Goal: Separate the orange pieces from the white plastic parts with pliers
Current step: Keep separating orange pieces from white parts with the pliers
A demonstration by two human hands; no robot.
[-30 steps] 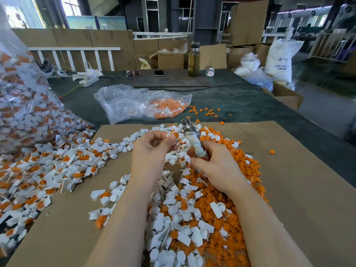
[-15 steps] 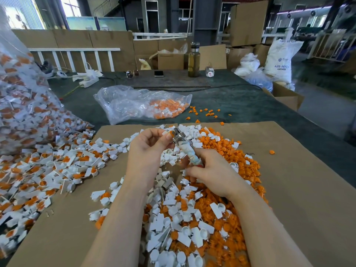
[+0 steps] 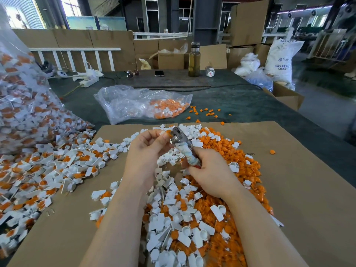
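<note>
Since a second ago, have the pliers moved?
Yes. The pliers, gripped by the right hand, shifted left and away, toward the far cardboard edge.

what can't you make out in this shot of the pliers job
- Head view: the white part in the left hand is mostly hidden by its fingers; only a bit of orange piece shows at the pliers tip.
- The pliers' handles are buried in the right hand.
- The big bag on the left is cut by the frame edge.
- The sack print is too small to read fully.
</note>
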